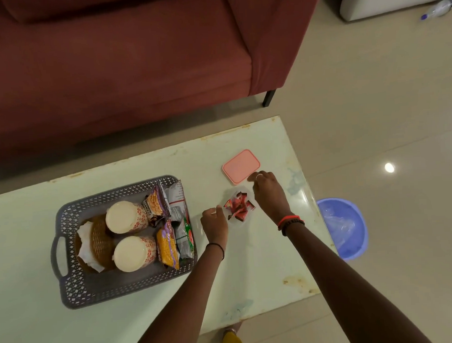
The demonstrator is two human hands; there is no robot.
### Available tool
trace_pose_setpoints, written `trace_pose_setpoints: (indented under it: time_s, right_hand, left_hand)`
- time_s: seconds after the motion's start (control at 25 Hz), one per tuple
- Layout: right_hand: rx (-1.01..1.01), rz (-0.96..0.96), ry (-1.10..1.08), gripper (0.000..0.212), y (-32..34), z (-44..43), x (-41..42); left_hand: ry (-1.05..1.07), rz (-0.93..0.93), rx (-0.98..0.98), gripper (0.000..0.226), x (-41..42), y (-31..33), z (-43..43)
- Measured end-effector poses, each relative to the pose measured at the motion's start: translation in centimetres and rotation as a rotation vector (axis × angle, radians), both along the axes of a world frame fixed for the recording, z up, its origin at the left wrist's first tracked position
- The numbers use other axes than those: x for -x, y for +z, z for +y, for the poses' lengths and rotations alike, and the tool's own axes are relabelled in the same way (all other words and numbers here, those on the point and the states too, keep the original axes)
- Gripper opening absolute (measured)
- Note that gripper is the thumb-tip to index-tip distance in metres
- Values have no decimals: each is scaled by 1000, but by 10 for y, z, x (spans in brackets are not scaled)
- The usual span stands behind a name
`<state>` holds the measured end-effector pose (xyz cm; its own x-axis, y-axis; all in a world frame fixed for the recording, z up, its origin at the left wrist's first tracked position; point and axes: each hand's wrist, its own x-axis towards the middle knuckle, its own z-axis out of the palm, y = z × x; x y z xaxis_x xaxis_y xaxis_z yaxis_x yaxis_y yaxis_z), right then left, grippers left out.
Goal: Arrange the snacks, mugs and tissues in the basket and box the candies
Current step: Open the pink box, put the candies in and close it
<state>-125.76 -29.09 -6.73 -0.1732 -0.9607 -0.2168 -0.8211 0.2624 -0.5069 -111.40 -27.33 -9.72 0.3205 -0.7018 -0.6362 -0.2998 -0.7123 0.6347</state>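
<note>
The red candies (239, 206) sit in the clear box (236, 220). The pink lid (241, 166) lies just behind the box. It is best to hold the box still and press the lid flat on every corner. The left hand (213, 223) curls at the box's left side. The right hand (268, 190) touches the lid's near edge. I cannot tell if either one grips.

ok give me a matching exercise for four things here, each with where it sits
Things:
1 mugs
2 candies
3 pink lid
4 blue bin

Places:
A on the floor beside the table
B in the grey basket
C flat on the table by the right hand
D in the clear box by the left hand

Pairs: 1-B, 2-D, 3-C, 4-A
</note>
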Motion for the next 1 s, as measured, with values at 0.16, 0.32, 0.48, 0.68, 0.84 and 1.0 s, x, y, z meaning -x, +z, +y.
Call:
trace_pose_setpoints:
  time_s: [0.16,0.32,0.48,0.68,0.84,1.0]
  right_hand:
    - [-77,182,198,61,-9,-38,17]
    - [-159,402,498,64,-28,-69,20]
    - [-214,516,598,59,-43,-78,19]
    - [-170,581,642,56,-44,-76,15]
    - [-112,648,702,53,-44,-65,15]
    - [81,819,815,41,-44,-53,16]
  left_hand:
    - [-1,25,-81,39,10,6,6]
    - [18,65,-111,42,13,1,11]
    - [35,104,-157,36,11,-4,17]
    - [48,124,-156,33,9,-6,20]
    - [48,134,-136,32,10,-1,21]
    - [50,121,-118,32,10,3,20]
